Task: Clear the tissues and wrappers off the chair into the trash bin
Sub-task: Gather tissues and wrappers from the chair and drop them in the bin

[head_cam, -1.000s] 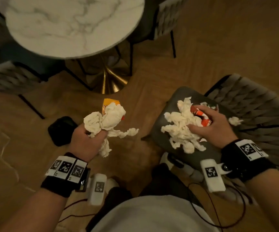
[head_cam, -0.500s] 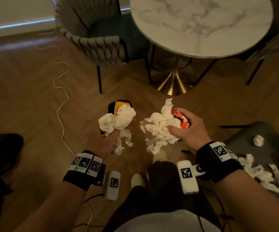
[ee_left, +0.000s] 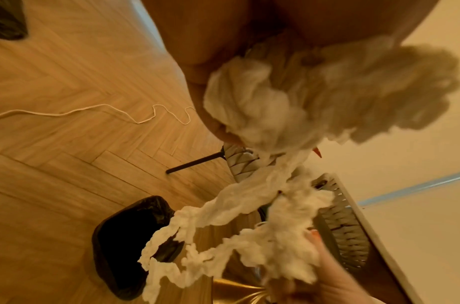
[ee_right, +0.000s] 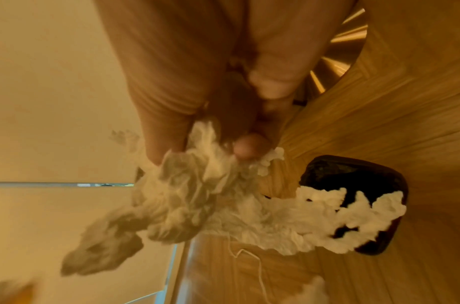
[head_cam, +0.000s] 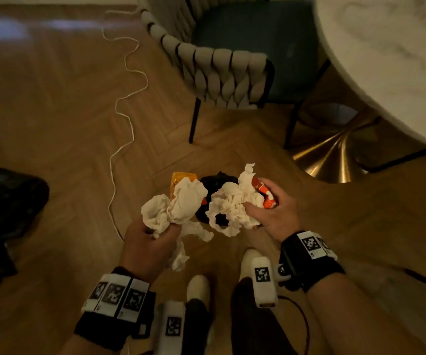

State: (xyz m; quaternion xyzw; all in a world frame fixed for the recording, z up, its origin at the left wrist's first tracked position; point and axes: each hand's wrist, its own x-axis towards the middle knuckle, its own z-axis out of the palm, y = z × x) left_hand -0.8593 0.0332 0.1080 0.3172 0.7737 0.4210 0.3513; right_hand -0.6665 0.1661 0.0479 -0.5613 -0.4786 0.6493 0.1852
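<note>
Above trash bin [head_cam: 218, 181]: tissues [head_cam: 178, 206] bunched in both grips.

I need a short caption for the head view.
Both hands hold tissues and wrappers above the black trash bin.

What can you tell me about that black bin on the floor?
The bin is small, dark, with rounded corners, lined with a crinkly black plastic bag folded over its rim. It stands upright on the wood floor, near the table's brass foot. Nothing touches it; the left hand and right hand hold tissues and wrappers above it. Its inside looks dark; contents cannot be made out.
</note>
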